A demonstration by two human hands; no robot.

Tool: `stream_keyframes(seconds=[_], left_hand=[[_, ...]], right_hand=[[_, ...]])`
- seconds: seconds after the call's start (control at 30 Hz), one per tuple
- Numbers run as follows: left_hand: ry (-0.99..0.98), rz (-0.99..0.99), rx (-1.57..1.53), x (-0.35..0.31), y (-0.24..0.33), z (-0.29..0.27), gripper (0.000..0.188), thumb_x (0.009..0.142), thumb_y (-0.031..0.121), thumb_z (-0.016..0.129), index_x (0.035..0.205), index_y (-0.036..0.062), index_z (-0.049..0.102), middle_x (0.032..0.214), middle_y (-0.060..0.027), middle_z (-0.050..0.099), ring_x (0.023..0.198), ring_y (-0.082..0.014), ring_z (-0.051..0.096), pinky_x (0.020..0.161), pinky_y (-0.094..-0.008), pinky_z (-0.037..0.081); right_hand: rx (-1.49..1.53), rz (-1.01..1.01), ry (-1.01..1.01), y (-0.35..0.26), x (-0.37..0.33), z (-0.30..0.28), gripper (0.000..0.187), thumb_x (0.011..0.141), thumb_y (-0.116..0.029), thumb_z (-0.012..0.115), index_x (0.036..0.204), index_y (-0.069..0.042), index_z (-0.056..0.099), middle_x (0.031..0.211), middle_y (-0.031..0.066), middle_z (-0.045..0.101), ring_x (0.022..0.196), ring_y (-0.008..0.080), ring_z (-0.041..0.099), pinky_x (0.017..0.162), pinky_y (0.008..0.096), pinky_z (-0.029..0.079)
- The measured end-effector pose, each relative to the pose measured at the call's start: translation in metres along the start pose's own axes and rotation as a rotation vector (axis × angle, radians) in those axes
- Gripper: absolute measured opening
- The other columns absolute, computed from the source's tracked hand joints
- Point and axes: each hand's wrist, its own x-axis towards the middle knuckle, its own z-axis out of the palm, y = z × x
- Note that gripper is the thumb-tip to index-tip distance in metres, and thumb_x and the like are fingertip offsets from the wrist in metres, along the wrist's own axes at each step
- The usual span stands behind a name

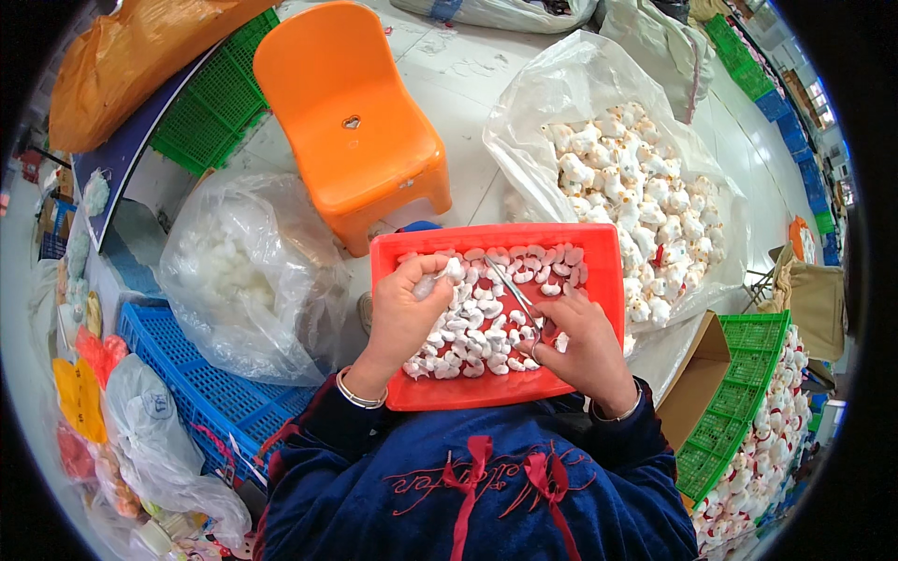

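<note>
A red tray (458, 397) lies against my lap, holding many small white and pale pink plush pieces (472, 346). Above its left side, my left hand (404, 313) pinches one small white plush piece (455, 269) between thumb and fingertips. My right hand (582, 338), over the tray's right side, is closed on slim silver forceps (512, 288) with finger loops. Their tips point up and left toward the far side of the tray, near the pinched piece but apart from it. The fingers partly cover the loops.
An orange plastic chair (351, 122) stands ahead. To the left are a clear bag of white stuffing (234, 271) and a blue crate (206, 374). A large clear bag of white plush toys (645, 206) stands at the right, with a green crate (739, 402) nearer.
</note>
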Motion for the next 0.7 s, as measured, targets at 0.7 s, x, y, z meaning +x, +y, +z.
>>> stream_keyframes(seconds=[0.7], left_hand=[[-0.009,0.017,-0.35,-0.004,-0.009,0.018,0.021,0.1,0.005,0.063,0.118,-0.0033,0.067,0.089,-0.0025,0.071,0.077,-0.008,0.066,0.075,-0.0241,0.054]], right_hand=[[0.216,0.035,-0.116,-0.025,0.019,0.02,0.031,0.081,-0.029,0.082,0.092,-0.002,0.071,0.069,0.0131,0.065,0.069,0.0334,0.065,0.065,0.0459,0.049]])
